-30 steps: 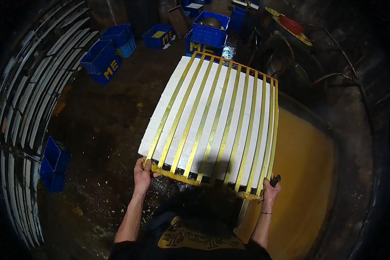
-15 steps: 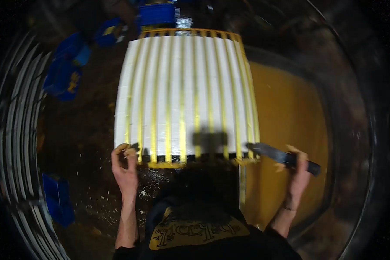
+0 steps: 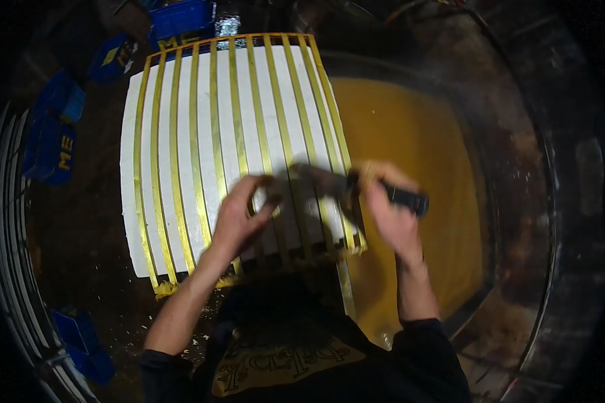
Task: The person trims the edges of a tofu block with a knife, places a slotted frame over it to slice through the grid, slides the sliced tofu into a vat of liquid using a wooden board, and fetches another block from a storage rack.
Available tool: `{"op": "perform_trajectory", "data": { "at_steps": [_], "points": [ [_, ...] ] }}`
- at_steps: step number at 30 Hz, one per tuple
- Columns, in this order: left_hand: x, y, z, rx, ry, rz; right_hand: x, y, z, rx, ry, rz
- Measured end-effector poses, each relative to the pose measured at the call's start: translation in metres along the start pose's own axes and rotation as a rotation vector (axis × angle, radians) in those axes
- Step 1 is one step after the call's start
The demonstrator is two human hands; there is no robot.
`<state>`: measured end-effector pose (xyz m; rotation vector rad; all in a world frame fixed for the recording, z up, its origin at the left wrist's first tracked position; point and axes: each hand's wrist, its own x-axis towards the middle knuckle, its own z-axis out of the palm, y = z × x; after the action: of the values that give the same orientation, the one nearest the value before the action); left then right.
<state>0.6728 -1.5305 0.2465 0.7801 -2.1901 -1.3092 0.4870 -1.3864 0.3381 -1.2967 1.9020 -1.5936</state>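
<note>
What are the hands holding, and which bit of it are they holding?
The right hand holds a bladed tool by its black handle. The left hand is too blurred to tell if it holds anything.

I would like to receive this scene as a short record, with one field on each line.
left hand: above the slats, fingers curled; blurred, contents unclear
right hand: gripping a black-handled blade
blade direction: pointing towards the left hand
yellow slats: lengthwise over a white layer
right of slats: amber liquid
far left: blue crates, one marked "ME"
</note>
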Motion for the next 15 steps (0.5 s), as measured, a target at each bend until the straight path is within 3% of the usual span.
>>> {"op": "perform_trajectory", "data": {
  "at_steps": [1,3,4,5,7,10,12,13,15],
  "points": [
    [0.019,-0.014,-0.005,0.142,0.121,0.141,0.042,0.02,0.0,-0.013,0.049,-0.074],
    [0.053,-0.041,-0.019,0.489,0.167,0.247,0.132,0.061,-0.001,-0.189,0.039,-0.085],
    [0.064,-0.045,-0.028,0.684,0.075,0.191,0.175,0.078,0.008,-0.186,0.078,-0.179],
    [0.07,-0.053,-0.031,0.687,0.09,0.177,0.215,0.099,0.016,-0.227,0.077,-0.272],
    [0.078,-0.071,-0.037,0.879,-0.029,0.126,0.27,0.1,0.034,-0.406,0.026,-0.246],
    [0.079,-0.072,-0.038,0.912,-0.079,0.066,0.337,0.128,0.057,-0.467,-0.035,-0.351],
    [0.079,-0.072,-0.037,0.905,-0.079,0.046,0.369,0.161,0.061,-0.779,-0.176,-0.327],
    [0.078,-0.072,-0.037,0.897,-0.077,0.032,0.365,0.154,0.06,-0.778,-0.182,-0.325],
    [0.078,-0.072,-0.037,0.886,-0.084,0.025,0.349,0.127,0.052,-0.73,-0.275,-0.114]
  ]
}}
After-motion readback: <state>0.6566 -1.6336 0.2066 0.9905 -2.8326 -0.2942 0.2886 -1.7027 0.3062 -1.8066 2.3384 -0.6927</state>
